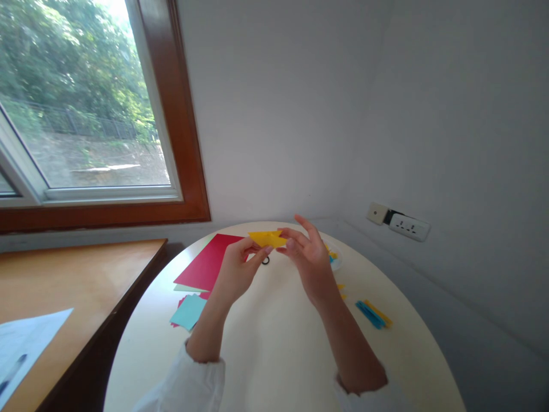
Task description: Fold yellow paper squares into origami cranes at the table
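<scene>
A folded yellow paper (266, 238) is held up above the round cream table (274, 343). My left hand (238, 272) pinches its near left edge with thumb and fingers. My right hand (306, 254) pinches its right side, with the other fingers raised and spread. Both forearms reach out from white sleeves at the bottom of the view.
A red sheet (208, 263) lies on the table's left over a pale green one, with a light blue square (189, 312) nearer me. Blue and yellow strips (373, 313) lie to the right. A small black ring (266, 261) sits under the hands. A wooden desk (72, 286) stands left, wall sockets (407, 226) right.
</scene>
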Available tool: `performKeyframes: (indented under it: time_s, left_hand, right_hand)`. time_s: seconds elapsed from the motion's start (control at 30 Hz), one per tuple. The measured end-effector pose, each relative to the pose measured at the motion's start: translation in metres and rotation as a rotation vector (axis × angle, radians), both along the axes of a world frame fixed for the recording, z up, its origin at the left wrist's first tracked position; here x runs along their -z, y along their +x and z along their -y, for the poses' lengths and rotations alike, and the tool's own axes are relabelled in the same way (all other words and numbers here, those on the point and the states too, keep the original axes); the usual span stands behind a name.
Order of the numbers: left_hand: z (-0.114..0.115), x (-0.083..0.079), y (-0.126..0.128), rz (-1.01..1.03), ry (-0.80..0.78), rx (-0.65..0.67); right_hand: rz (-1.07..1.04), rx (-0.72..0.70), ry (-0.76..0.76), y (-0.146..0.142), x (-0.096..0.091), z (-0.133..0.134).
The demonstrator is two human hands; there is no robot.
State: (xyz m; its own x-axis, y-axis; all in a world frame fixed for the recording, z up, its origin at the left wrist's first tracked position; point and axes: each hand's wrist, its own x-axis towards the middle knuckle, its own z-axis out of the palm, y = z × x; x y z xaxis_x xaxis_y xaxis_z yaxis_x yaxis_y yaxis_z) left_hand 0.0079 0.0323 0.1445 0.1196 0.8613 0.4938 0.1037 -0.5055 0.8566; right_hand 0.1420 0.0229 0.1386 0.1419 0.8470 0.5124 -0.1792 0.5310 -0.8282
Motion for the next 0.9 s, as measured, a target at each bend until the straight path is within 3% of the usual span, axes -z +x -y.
performKeyframes:
  time_s: [0.17, 0.47, 0.9]
  left_hand:
    - [0.0008, 0.0011, 0.0008, -0.010, 0.004, 0.065]
    - [0.0047, -0.0013, 0.0009, -0.095, 0.030, 0.098]
    - [0.0028, -0.0004, 0.0013, -0.027, 0.001, 0.109]
  right_hand:
    - [-0.015, -0.088, -0.050, -0.0042, -0.0001, 0.0022]
    - [-0.040, -0.028, 0.001, -0.0075, 0.0041, 0.0005]
    - [-0.036, 0.022, -0.018, -0.0060, 0.0005, 0.0026]
